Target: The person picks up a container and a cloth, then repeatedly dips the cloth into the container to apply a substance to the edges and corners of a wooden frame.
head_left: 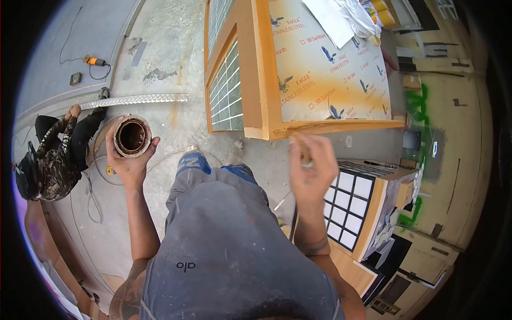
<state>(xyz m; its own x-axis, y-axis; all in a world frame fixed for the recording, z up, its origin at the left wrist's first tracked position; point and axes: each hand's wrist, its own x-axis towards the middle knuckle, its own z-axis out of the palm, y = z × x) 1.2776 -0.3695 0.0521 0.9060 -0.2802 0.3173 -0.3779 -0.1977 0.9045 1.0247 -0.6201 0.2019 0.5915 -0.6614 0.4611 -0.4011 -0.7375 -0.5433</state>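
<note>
My left hand (127,160) grips a round open can (132,136) with a dark brown inside, held up at chest height. My right hand (312,168) is blurred and closed around a small brush or stick (305,154), its tip at the near edge of a wooden framed panel (266,80). That panel is covered with a film printed "Eagle Stainless Steel" (330,69) and has a glass grid section (226,88) on its left side.
Another person (56,154) crouches on the concrete floor at left beside a metal checker-plate strip (136,99). An orange power tool (95,61) lies farther back. A second grid-glass panel (346,205) stands at my right. White cloth and paper (346,18) lie on the film.
</note>
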